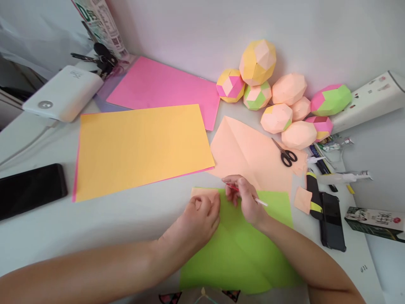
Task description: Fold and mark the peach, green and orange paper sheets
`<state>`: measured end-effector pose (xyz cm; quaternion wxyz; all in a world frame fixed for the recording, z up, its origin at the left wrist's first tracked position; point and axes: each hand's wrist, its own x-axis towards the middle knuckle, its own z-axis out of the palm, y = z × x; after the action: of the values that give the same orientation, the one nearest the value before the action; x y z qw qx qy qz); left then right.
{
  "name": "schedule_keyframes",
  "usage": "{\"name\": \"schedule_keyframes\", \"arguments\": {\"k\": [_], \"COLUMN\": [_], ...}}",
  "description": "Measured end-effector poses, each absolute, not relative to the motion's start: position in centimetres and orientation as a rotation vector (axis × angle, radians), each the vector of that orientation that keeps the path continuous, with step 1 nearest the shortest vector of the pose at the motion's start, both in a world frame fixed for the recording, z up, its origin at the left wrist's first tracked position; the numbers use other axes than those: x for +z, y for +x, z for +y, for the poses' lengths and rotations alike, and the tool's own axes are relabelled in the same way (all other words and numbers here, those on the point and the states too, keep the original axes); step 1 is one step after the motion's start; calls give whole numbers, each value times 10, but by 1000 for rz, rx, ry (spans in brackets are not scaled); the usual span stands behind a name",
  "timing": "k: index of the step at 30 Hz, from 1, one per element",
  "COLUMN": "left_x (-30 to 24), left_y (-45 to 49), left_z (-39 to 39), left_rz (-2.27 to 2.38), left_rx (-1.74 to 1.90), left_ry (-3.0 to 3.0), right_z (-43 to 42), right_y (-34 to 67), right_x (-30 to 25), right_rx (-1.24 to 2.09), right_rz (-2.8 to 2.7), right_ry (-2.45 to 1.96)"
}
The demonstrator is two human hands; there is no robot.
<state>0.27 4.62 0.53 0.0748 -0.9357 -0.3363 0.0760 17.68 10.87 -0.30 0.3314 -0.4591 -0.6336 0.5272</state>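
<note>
Two bare hands at a pale table [152, 228], seen from above. L hand [201, 213]: fingers curled in & bunched close together, w/ their tips down on a small peach paper piece [205, 192] at the top-left corner of a green sheet [247, 257]. Can't tell if they pinch this piece or only press on it. R hand [248, 200]: thumb & index closed on a thin red-and-white pen-like tool [262, 202], other fingers loosely bent below. The tool slants, its tip pointing L, near the L hand but apart from it.

Beyond the R hand: a large peach sheet [242, 145] w/ black-handled scissors [286, 157] lying on it. To the L, a yellow sheet [142, 152], overlapping a pink sheet [171, 86] at the back. Faceted paper balls [257, 63] cluster back R, nr the wall. Far R: a dark phone [333, 223] & a milk-type carton [375, 221]; far L: another phone [31, 188].
</note>
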Motion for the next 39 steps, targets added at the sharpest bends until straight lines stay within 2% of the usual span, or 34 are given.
{"name": "schedule_keyframes", "arguments": {"k": [7, 17, 39], "left_x": [-7, -10, -10], "left_y": [-11, -17, -17], "left_z": [48, 57, 55], "left_rz": [-878, -839, -847], "left_rx": [42, -74, -98], "left_ry": [-2796, -2852, -2841], "right_z": [124, 120, 120], "right_y": [183, 177, 177], "right_x": [-1, -7, -10], "right_rx": [1205, 1182, 1129], "right_rz": [-2073, -1921, -1992], "right_ry": [-1012, -1228, -1196]}}
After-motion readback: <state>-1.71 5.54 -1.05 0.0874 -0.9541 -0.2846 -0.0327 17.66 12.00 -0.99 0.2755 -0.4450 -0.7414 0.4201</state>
